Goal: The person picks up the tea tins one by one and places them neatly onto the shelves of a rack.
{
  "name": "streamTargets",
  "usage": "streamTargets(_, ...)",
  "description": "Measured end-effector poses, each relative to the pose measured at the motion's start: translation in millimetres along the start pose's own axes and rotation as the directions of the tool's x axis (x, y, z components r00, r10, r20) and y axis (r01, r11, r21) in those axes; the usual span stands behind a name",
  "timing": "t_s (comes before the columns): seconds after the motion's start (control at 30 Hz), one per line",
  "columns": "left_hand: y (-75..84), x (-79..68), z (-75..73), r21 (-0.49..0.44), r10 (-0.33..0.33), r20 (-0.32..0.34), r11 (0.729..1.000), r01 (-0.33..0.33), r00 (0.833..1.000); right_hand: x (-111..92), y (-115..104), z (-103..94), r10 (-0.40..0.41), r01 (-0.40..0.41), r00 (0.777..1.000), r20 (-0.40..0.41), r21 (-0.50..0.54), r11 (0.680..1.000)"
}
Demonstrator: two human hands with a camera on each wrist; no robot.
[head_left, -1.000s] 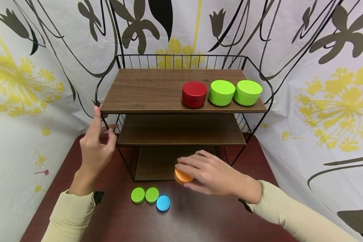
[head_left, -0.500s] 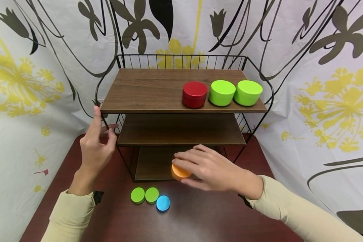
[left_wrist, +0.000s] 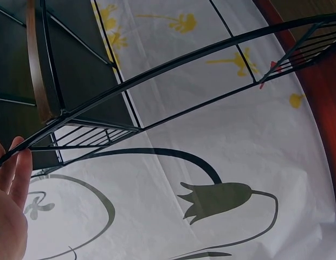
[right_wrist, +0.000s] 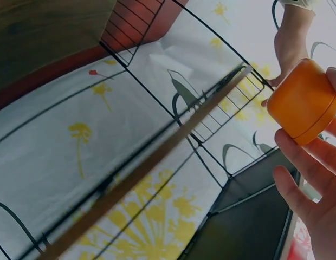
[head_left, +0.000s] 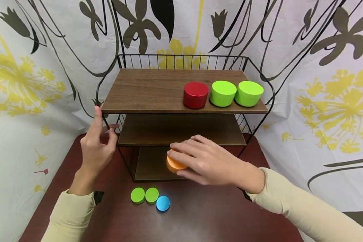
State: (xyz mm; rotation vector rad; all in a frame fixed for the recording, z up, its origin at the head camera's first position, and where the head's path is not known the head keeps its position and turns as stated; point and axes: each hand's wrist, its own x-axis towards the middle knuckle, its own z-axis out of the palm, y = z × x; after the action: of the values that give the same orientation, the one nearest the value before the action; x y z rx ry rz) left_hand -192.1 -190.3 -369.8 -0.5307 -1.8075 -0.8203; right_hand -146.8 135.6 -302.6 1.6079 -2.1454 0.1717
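Observation:
In the head view my right hand (head_left: pixel 204 161) holds a round orange tin (head_left: pixel 174 162) by its sides, in front of the lowest shelf. The right wrist view shows this orange tin (right_wrist: pixel 303 100) between thumb and fingers. My left hand (head_left: pixel 98 144) grips the left front post of a black wire shelf rack (head_left: pixel 181 111), its index finger pointing up along the corner of the top shelf. In the left wrist view, fingers of this left hand (left_wrist: pixel 13 189) lie against the black rod. Part of the orange tin is hidden by the right fingers in the head view.
A red tin (head_left: pixel 195 95) and two light green tins, one at the right end (head_left: pixel 249 94), stand on the top shelf. On the dark red table (head_left: pixel 217 215), two small green tins (head_left: pixel 137 195) and a blue tin (head_left: pixel 163 203) sit before the rack. Patterned cloth (head_left: pixel 320 101) hangs behind.
My right hand has risen and moved a little left and forward with the orange tin, from over the table to before the lower shelves. The left hand stays on the post.

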Motion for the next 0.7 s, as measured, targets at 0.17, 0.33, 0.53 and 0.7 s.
streamTargets(0.17,0.3,0.5,-0.1,0.007,-0.002,-0.006,1.000,0.002,1.000,10,2,-10.9,-0.016,0.016,1.000,-0.017,-0.013,1.000)
streamTargets(0.33,1.1,0.3,-0.5,0.012,-0.003,-0.003,1.000,0.003,1.000,20,5,-21.3,-0.042,0.041,0.998,-0.053,-0.021,0.999)
streamTargets(0.53,1.9,0.6,-2.0,0.013,-0.003,0.009,1.000,0.003,1.000,32,8,-34.9,-0.052,0.046,0.994,-0.098,-0.069,0.997)
streamTargets(0.7,1.9,0.5,-1.9,0.009,-0.001,0.011,1.000,0.000,1.000,40,12,-45.4,-0.048,0.038,0.993,-0.112,-0.092,0.995)
